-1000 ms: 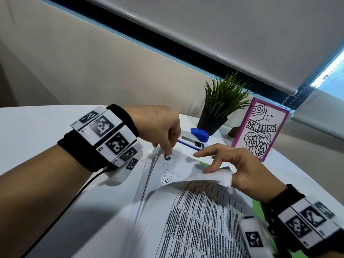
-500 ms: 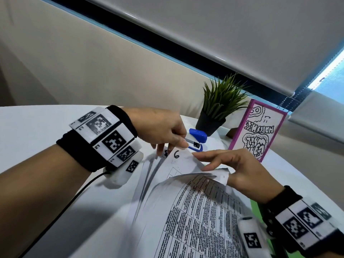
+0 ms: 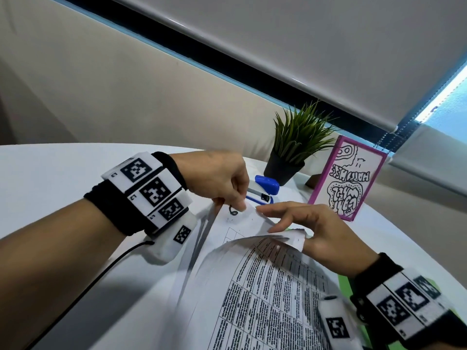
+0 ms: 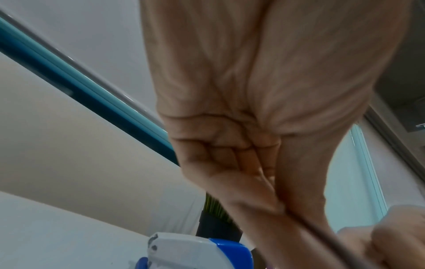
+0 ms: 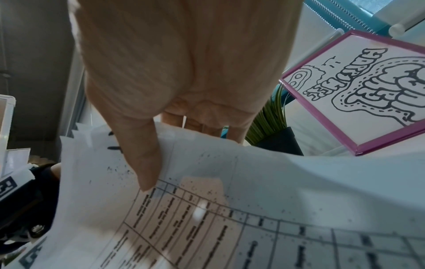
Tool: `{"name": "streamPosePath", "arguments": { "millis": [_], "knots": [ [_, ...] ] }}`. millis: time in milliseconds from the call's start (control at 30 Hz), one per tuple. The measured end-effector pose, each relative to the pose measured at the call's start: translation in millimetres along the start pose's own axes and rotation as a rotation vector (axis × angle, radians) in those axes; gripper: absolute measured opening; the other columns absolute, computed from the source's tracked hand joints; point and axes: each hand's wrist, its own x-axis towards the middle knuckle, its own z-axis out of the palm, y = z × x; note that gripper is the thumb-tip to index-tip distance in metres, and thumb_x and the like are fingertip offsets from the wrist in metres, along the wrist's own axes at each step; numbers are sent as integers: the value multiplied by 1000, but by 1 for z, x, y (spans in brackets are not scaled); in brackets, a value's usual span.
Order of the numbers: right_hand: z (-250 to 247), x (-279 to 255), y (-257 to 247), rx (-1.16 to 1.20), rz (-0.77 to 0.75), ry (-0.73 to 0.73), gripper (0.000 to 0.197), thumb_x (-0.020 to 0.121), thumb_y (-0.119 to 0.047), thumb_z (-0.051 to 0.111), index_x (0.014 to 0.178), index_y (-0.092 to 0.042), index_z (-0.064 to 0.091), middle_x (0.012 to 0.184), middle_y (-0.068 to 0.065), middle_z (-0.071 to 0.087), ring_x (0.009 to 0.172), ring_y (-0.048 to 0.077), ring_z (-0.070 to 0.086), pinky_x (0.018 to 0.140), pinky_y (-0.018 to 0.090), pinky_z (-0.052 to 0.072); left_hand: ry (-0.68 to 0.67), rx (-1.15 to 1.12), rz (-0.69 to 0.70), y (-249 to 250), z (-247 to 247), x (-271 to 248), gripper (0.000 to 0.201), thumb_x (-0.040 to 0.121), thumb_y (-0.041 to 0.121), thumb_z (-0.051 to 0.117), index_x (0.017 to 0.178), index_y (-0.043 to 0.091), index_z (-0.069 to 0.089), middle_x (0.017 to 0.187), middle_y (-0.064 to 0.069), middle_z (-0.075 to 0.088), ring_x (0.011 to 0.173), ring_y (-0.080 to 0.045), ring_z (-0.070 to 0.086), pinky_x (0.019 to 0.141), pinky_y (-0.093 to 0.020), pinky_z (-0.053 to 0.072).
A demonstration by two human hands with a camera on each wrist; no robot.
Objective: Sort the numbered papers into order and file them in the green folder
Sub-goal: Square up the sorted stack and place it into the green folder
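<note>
Left hand (image 3: 219, 180) fingers pinched white printed numbered papers (image 3: 255, 281) at the far corner, right hand (image 3: 313, 233) thumb and fingers gripped a lifted sheet, white surface (image 3: 50, 178) beneath

We see our left hand (image 4: 264, 109) pinching a thin paper edge (image 4: 322, 234); below it stand a blue-white stapler (image 4: 197, 253) and a black plant pot (image 4: 216, 227).

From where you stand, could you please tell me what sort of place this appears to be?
Probably an office or meeting room: a round white table by a window with a grey roller blind, bearing a blue and white stapler, a small potted plant and printed paper sheets.
</note>
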Motion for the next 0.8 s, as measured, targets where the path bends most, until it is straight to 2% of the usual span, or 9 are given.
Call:
{"name": "streamPosePath", "arguments": {
  "millis": [100, 233, 333, 433, 500, 567, 667, 733, 800],
  "knots": [
    [-2, -1, 0, 0, -19, 20, 9, 76, -5, 79, 82, -11, 76, 119, -9, 70, 116, 8, 62, 101, 34, 49, 33, 31, 24, 2, 1, -1, 26, 86, 37, 70, 71, 16, 68, 57, -2, 66, 47, -9, 62, 49, -15, 39],
    [-3, -1, 5, 16, -49, 52, 9, 75, -9, 80, 81, -14, 75, 114, -2, 69, 108, 18, 66, 94, 41, 53, 36, -7, 21, 4, 3, -1, 38, 82, 43, 72, 61, 15, 59, 61, -7, 67, 38, -9, 58, 54, -23, 45],
    [-3, -3, 9, 3, -42, 41, 12, 74, -5, 81, 82, -12, 76, 102, -2, 69, 98, 19, 67, 86, 35, 54, -2, -25, -22, 3, 4, -2, 43, 82, 46, 71, 61, 13, 56, 49, 0, 61, 39, -11, 59, 57, -25, 45],
    [-3, -4, 7, -5, -14, 21, 12, 76, -4, 80, 84, -11, 74, 90, 1, 72, 86, 17, 68, 78, 28, 53, -65, -22, -84, -1, 0, -4, 38, 85, 47, 67, 70, 11, 63, 56, 3, 65, 50, -12, 68, 55, -22, 41],
    [-2, -4, 6, 43, -19, 20, 23, 78, -3, 78, 97, -12, 69, 92, 2, 71, 86, 22, 68, 78, 33, 54, -113, -39, -100, -5, -5, -6, 26, 87, 38, 69, 77, 14, 69, 65, 5, 70, 58, -14, 71, 58, -19, 44],
    [-1, -2, 8, 103, -19, 30, 46, 80, -1, 75, 120, -17, 59, 99, 2, 67, 87, 29, 64, 81, 37, 55, -128, -87, -78, -6, -7, -7, 13, 86, 24, 72, 76, 17, 70, 64, 8, 70, 60, -14, 69, 60, -18, 46],
    [0, 0, 11, 18, 1, -12, 66, 83, -5, 73, 140, -27, 46, 115, -1, 60, 89, 28, 60, 85, 34, 53, -113, -171, 7, -4, -6, -4, 14, 85, 15, 73, 72, 21, 69, 61, 8, 66, 59, -9, 58, 57, -17, 46],
    [1, 2, 11, -82, -12, -47, 49, 85, -10, 72, 129, -26, 59, 115, 0, 57, 93, 18, 59, 86, 28, 50, -125, -221, 62, -1, -6, -4, 11, 85, 16, 73, 75, 20, 71, 65, 7, 66, 61, -8, 57, 59, -19, 48],
    [0, 1, 8, -133, -45, -45, 24, 86, -13, 72, 107, -24, 71, 112, 0, 57, 104, 15, 56, 89, 28, 47, -133, -253, 90, 5, -6, -6, 11, 90, 22, 68, 82, 16, 73, 72, 7, 70, 66, -11, 64, 63, -21, 51]
  ]
}}
